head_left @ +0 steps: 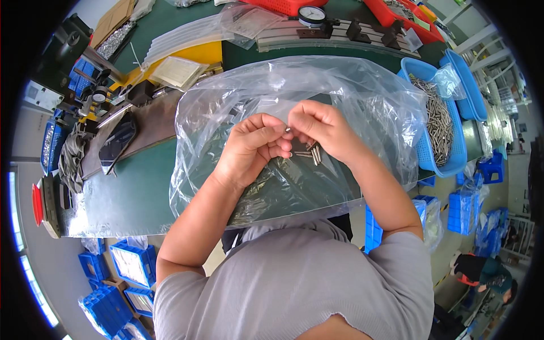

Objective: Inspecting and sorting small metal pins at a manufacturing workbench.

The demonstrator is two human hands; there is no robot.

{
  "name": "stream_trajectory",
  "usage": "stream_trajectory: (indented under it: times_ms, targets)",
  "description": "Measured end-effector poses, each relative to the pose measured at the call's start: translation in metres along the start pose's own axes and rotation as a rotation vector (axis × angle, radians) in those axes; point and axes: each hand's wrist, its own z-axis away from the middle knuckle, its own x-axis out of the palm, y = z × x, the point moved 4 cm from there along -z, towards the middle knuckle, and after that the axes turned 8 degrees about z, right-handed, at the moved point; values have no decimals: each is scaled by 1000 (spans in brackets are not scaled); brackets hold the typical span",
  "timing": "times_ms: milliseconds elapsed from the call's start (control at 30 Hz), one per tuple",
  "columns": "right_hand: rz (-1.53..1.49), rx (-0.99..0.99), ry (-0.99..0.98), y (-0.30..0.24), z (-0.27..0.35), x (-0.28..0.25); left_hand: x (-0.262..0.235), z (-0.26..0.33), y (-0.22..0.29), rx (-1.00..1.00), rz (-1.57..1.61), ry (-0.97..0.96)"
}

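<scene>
My left hand point(255, 143) is closed in a pinch, thumb and forefinger at the end of a small metal pin point(288, 130). Only the pin's dark tip shows; the rest is hidden by fingers. My right hand point(323, 127) meets it there, its thumb and forefinger also pinched at the small pin. Below the right palm stick out several slim silver metal pins point(315, 155); whether the curled fingers hold them or they rest on the plastic, I cannot tell. Under both hands a large clear plastic bag point(226, 107) lies spread over the green tabletop point(136, 195).
To the right stands a blue basket point(422, 148) full of metal pins, beside another blue basket point(467, 90). A dial gauge point(311, 16) on a metal rail and red trays point(396, 14) line the back. A gauge stand point(99, 93) is at the left. Another person point(487, 275) is far right.
</scene>
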Motion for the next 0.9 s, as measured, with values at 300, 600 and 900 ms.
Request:
stream_trajectory:
  times_ms: [300,600,900]
  targets:
    - [100,-87,144,7,0,-5,-5,1,3,40,-38,82]
    - [-116,169,35,6,1,-19,-6,3,10,81,-23,115]
    - [864,-225,192,5,2,-8,-5,3,9,71,-52,109]
